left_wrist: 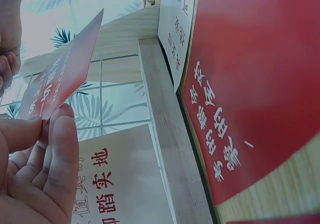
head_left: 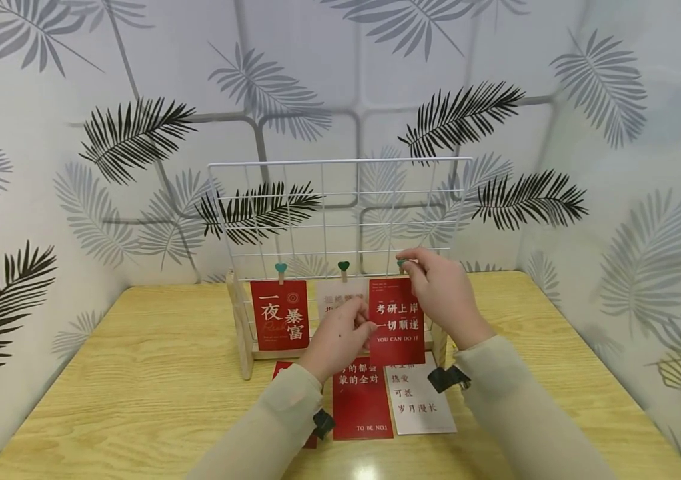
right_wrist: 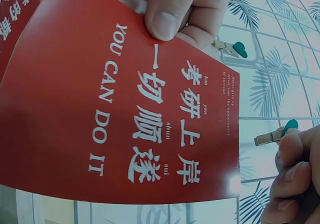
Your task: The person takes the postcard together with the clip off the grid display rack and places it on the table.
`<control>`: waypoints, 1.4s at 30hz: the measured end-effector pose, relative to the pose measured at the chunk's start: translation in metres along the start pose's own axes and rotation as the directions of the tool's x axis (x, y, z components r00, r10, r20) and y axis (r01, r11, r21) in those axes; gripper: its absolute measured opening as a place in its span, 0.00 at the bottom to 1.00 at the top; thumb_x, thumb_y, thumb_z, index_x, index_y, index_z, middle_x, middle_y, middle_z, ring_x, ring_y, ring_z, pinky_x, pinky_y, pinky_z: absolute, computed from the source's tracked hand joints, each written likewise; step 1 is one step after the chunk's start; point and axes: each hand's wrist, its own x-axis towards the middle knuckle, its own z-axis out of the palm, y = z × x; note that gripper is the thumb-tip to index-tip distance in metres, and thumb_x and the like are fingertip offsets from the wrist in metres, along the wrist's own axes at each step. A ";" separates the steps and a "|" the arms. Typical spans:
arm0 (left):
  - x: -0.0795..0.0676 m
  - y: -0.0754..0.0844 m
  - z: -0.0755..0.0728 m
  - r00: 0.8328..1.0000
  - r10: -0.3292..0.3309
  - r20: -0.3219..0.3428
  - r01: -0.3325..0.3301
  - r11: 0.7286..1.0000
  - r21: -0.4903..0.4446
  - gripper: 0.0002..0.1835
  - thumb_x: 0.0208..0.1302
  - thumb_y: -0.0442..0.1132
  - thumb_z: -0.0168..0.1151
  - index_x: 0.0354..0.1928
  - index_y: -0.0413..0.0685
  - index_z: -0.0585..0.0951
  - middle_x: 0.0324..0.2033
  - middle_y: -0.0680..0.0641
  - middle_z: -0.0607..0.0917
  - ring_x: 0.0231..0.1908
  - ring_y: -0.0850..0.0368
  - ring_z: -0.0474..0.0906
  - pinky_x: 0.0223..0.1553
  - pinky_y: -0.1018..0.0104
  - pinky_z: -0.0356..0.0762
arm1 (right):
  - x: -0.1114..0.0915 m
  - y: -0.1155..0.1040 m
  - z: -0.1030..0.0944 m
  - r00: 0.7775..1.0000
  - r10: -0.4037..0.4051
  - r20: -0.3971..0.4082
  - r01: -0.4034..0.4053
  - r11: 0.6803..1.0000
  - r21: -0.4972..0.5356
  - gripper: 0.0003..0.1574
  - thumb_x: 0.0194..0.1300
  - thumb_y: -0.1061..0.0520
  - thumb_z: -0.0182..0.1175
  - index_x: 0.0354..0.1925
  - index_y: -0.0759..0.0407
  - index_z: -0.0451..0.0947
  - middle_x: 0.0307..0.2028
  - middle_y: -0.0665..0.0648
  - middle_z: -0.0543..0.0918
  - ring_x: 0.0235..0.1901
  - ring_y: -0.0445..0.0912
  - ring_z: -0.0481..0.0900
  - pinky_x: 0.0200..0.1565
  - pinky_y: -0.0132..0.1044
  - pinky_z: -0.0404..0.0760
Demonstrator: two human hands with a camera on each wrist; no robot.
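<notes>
Leaf-patterned backdrop point(head_left: 292, 47) is rising behind a wooden counter point(head_left: 154, 373), where a white wire rack point(head_left: 340, 161) is standing. From left, one red card point(head_left: 280, 327) is hanging under a light-teal clip point(head_left: 281, 269), a pale card point(head_left: 340, 293) under a dark-green clip point(head_left: 344, 267). The left hand point(head_left: 343, 337) is pinching the "YOU CAN DO IT" card point(head_left: 397, 327) by its left edge, before the rack; the right hand's point(head_left: 445, 293) grip is clasping a third clip point(right_wrist: 270, 137). Fixing this card seems the step in hand; the next move is calling for spreading the clip's jaws and feeding in the top edge. Below, a loose red card point(head_left: 362, 413) and a white card point(head_left: 430, 417) are lying. The head view is making card and clip look joined — the right wrist view is showing them apart.
</notes>
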 end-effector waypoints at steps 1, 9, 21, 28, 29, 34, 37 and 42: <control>0.000 0.000 0.000 1.000 0.002 -0.002 -0.002 1.000 0.003 0.05 0.73 0.40 0.62 0.43 0.52 0.76 0.31 0.51 0.80 0.30 0.56 0.81 0.31 0.64 0.81 | 0.000 0.000 0.000 1.000 -0.003 -0.004 0.003 1.000 0.003 0.14 0.77 0.53 0.56 0.54 0.53 0.83 0.34 0.54 0.86 0.19 0.46 0.67 0.24 0.40 0.71; -0.002 0.000 -0.003 1.000 -0.005 -0.004 0.005 1.000 0.011 0.04 0.73 0.40 0.63 0.42 0.53 0.76 0.32 0.52 0.80 0.30 0.58 0.81 0.32 0.64 0.81 | -0.001 -0.003 -0.005 1.000 0.014 -0.008 -0.013 0.998 0.055 0.14 0.77 0.54 0.55 0.54 0.54 0.83 0.36 0.56 0.86 0.19 0.47 0.69 0.25 0.41 0.72; -0.008 -0.005 -0.012 0.999 0.040 -0.008 -0.040 0.999 0.018 0.05 0.73 0.40 0.63 0.41 0.53 0.75 0.32 0.52 0.80 0.30 0.58 0.82 0.34 0.64 0.83 | -0.006 0.000 -0.010 0.999 0.035 0.005 -0.035 0.992 0.119 0.16 0.78 0.53 0.54 0.57 0.53 0.82 0.18 0.50 0.75 0.17 0.47 0.69 0.21 0.41 0.69; -0.012 -0.006 -0.019 0.999 0.047 -0.013 -0.046 0.998 0.037 0.05 0.73 0.40 0.63 0.42 0.52 0.75 0.32 0.52 0.81 0.29 0.59 0.82 0.32 0.64 0.82 | -0.007 0.002 -0.013 0.999 0.035 0.017 -0.037 0.989 0.140 0.16 0.78 0.53 0.53 0.58 0.52 0.81 0.18 0.50 0.75 0.15 0.47 0.69 0.19 0.40 0.66; -0.013 -0.006 -0.020 0.999 0.048 -0.016 -0.047 0.998 0.044 0.06 0.72 0.40 0.63 0.41 0.52 0.75 0.32 0.52 0.81 0.29 0.59 0.82 0.31 0.64 0.82 | -0.007 0.002 -0.014 0.999 0.035 0.019 -0.037 0.989 0.144 0.16 0.78 0.53 0.53 0.58 0.51 0.81 0.18 0.50 0.75 0.15 0.47 0.68 0.18 0.40 0.66; -0.015 -0.007 -0.022 0.998 0.060 -0.025 -0.058 0.997 0.057 0.06 0.72 0.40 0.63 0.41 0.52 0.75 0.31 0.52 0.80 0.29 0.59 0.82 0.31 0.63 0.81 | -0.009 0.002 -0.017 0.999 0.037 0.033 -0.042 0.987 0.154 0.15 0.78 0.54 0.54 0.57 0.51 0.81 0.18 0.51 0.75 0.15 0.48 0.68 0.18 0.39 0.66; -0.016 -0.008 -0.023 0.998 0.058 -0.023 -0.056 0.997 0.054 0.06 0.72 0.40 0.63 0.42 0.52 0.75 0.31 0.52 0.80 0.29 0.59 0.82 0.31 0.63 0.81 | -0.010 0.002 -0.018 0.999 0.035 0.036 -0.040 0.987 0.155 0.15 0.78 0.54 0.54 0.57 0.51 0.81 0.18 0.50 0.75 0.15 0.47 0.69 0.18 0.39 0.67; -0.019 -0.008 -0.024 0.998 0.053 -0.025 -0.052 0.997 0.049 0.06 0.72 0.40 0.63 0.41 0.52 0.75 0.31 0.52 0.80 0.29 0.59 0.82 0.33 0.63 0.82 | -0.012 0.004 -0.021 0.998 0.052 0.046 -0.059 0.985 0.159 0.16 0.78 0.52 0.54 0.58 0.50 0.81 0.18 0.50 0.75 0.14 0.47 0.68 0.17 0.39 0.67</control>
